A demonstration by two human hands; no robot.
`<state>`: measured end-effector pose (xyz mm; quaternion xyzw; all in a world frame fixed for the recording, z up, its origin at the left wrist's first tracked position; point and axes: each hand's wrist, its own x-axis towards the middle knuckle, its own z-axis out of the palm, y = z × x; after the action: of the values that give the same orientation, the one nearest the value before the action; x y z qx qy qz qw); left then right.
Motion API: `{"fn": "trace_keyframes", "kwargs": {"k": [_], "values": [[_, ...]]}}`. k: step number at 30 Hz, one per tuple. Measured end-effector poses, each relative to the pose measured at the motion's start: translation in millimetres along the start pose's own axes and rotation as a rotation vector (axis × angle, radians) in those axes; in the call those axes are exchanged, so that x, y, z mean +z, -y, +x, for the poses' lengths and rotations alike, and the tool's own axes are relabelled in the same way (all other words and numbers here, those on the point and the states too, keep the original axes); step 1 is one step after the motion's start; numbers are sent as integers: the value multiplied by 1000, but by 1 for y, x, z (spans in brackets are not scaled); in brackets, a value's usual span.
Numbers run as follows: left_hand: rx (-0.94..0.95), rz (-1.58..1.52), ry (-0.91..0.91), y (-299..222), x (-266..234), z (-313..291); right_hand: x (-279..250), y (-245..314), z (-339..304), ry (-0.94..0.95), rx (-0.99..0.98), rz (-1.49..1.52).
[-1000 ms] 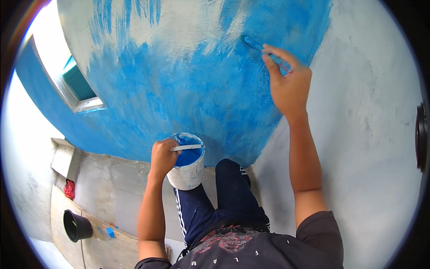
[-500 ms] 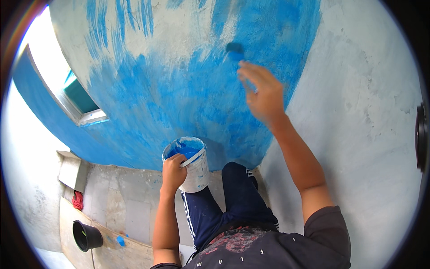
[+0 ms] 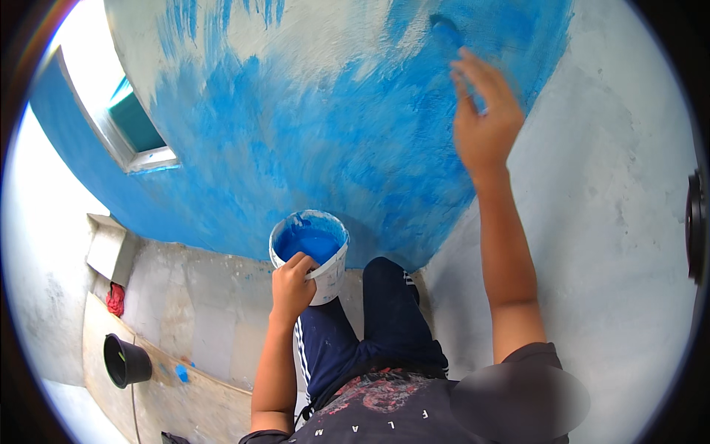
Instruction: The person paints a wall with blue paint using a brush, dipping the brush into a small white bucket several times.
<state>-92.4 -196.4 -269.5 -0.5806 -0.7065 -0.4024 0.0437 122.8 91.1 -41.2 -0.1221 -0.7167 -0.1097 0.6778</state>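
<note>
— In the head view, what is held by the left hand [image 3: 293, 287]?
— A white bucket [image 3: 333, 275] of blue paint [image 3: 307, 243] is gripped, low before the wall [image 3: 296, 148].
— By the right hand [image 3: 489, 118]?
— A blurred brush [image 3: 446, 31] is clasped, raised at the wall's painted area.

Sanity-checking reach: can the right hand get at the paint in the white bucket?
Likely yes: the white bucket is open on top, and nothing visible stands between it and the right hand. The left hand holds its near side, leaving most of the blue paint uncovered.
</note>
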Motion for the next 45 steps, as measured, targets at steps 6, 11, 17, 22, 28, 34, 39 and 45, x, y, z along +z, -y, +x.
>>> {"fn": "trace_keyframes", "kwargs": {"k": [6, 11, 17, 22, 28, 34, 39, 45], "values": [[-6, 24, -42, 0, 0, -8, 7, 42, -90, 525, 106, 103], [-15, -7, -51, 0, 0, -11, -14, 19, -69, 706, 499, 183], [3, 18, -59, -1, 2, -11, -36, 2, 5, 165, 267, 22], [27, 44, -31, -1, 8, -8, -14, -7, -50, 18, 91, -70], [28, 14, -68, -5, 13, -5, -30, 23, -187, 554, 311, 165], [6, 12, -47, 1, 8, -6, -59, -32, -121, 561, 583, 224], [-6, -13, -70, 4, 13, -8, -77, -53, -38, 9, 347, 123], [-8, -63, -94, 8, 19, -7, -68, -25, -138, 264, 350, 16]]}}
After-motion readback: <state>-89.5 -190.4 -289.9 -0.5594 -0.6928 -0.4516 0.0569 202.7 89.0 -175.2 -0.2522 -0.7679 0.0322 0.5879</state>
